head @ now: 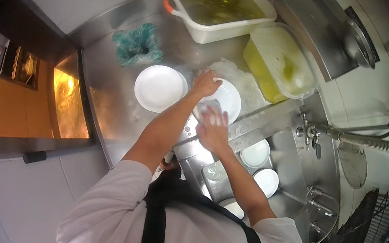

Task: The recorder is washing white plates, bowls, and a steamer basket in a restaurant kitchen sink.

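Observation:
A round white plate [229, 98] lies on the steel counter in front of me. My left hand [206, 82] rests at its upper left rim, thumb and fingers on the edge. Over the plate's lower left side, my right hand [213, 124] is blurred, with white foam on its fingers. Beneath those fingers is a pale greyish thing [205, 105], too blurred to name. A stack of white plates [158, 88] sits just left of my left forearm. Soapy foam [251, 86] covers the counter to the right of the held plate.
At the back stand a white tub [208, 34] of greenish liquid and a translucent yellow-green container [266, 75]. A crumpled green plastic bag [137, 45] lies behind the stack. White dishes [255, 153] lie in the steel sink [289, 151] at right, below a faucet [312, 134].

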Demonstrator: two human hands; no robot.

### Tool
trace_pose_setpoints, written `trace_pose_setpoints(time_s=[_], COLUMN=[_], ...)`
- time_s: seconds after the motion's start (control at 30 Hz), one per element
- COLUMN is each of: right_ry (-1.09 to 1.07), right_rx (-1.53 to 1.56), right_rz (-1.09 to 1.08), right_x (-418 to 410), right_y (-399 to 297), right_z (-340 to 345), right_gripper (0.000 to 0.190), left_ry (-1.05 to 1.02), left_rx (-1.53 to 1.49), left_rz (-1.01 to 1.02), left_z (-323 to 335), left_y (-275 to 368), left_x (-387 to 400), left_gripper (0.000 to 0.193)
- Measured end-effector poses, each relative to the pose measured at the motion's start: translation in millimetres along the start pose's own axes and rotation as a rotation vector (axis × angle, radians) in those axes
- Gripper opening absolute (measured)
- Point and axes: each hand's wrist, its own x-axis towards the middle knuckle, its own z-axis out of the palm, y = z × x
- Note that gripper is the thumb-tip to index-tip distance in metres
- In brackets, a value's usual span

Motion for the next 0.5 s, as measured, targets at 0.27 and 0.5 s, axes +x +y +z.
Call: trace_pose_setpoints(time_s=[0.27, 0.5], right_ry=[0.425, 0.247], right_rx=[0.213, 0.718], right_rz=[0.406, 0.25], right_x=[-0.5, 63.3], right_y=[46.3, 68.0], right_z=[-23.5, -129.6], right_gripper=[0.054, 0.052], left_ry=[0.039, -0.038], left_rx=[0.178, -0.15], left_rz=[-0.054, 0.386], left_z=[-50.0, -91.2], left_y=[50.1, 94.5], left_x=[-24.9, -66.9], left_gripper=[0.031, 0.024])
